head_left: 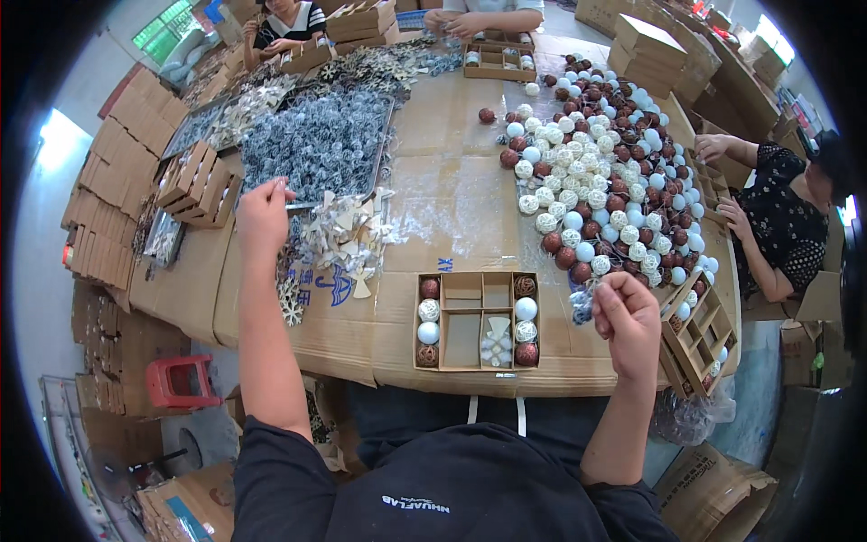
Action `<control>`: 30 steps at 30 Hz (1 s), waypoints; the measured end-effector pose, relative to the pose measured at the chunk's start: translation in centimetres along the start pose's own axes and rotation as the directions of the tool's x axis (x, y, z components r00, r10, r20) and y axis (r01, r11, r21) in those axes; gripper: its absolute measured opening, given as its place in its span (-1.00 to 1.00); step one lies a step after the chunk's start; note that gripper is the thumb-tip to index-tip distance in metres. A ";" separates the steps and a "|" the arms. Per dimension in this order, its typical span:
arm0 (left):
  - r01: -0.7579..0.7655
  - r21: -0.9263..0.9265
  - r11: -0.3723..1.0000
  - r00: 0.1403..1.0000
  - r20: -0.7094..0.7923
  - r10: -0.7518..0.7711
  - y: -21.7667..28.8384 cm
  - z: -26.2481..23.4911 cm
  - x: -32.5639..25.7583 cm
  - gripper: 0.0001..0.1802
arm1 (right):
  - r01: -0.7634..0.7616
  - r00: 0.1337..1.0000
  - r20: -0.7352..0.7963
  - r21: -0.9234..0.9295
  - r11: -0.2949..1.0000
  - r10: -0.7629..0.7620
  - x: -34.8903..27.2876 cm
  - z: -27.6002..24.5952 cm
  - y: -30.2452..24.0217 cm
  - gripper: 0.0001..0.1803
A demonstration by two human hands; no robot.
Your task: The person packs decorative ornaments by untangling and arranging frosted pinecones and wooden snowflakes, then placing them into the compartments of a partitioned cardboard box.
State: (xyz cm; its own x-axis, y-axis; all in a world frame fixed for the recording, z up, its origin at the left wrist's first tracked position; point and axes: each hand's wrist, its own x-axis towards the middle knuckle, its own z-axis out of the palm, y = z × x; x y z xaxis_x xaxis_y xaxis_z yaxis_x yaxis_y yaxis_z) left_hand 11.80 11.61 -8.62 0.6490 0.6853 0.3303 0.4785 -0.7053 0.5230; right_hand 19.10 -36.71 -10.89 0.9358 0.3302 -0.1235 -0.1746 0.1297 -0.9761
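Observation:
My left hand (263, 215) is stretched out over the heap of pale star and angel ornaments (348, 233), fingers pinched on something small that I cannot make out. My right hand (628, 316) is closed around a small silvery-blue ornament (582, 303) just right of the compartmented cardboard box (477, 336). That box sits in front of me with white, blue and dark red balls down its two side columns and pale stars in a middle cell.
A big pile of white, blue and dark red balls (605, 172) covers the right of the cardboard-covered table (452, 190). A tray of grey-blue pinecones (316, 140) lies at left. Stacked boxes (194, 185) stand left. Other people work at the right (781, 217) and far edge.

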 end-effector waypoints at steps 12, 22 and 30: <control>0.411 -0.778 0.475 0.911 0.335 -0.239 -4.1 -0.1 1.1 -0.73 | -0.039 0.998 0.050 0.012 0.999 0.038 -0.3 0.3 1.0 -0.89; 0.588 -0.743 0.319 0.726 0.659 0.198 7.2 2.0 -11.2 -0.68 | 0.053 0.969 0.245 -0.310 0.949 0.026 -1.0 4.3 1.3 -0.90; 0.797 -0.532 0.285 0.412 0.825 0.387 12.6 5.9 -21.5 -0.59 | 0.484 0.843 0.510 -0.577 0.658 -0.172 -2.0 6.0 0.6 -0.85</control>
State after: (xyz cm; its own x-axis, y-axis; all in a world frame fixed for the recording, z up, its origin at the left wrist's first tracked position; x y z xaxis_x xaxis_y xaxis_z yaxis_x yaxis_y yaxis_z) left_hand 7.39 -13.09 -13.75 0.9405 -0.1399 -0.3098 0.3393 0.4415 0.8306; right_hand 15.34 -31.70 -10.14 0.6622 0.7330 0.1553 0.5143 -0.2939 -0.8057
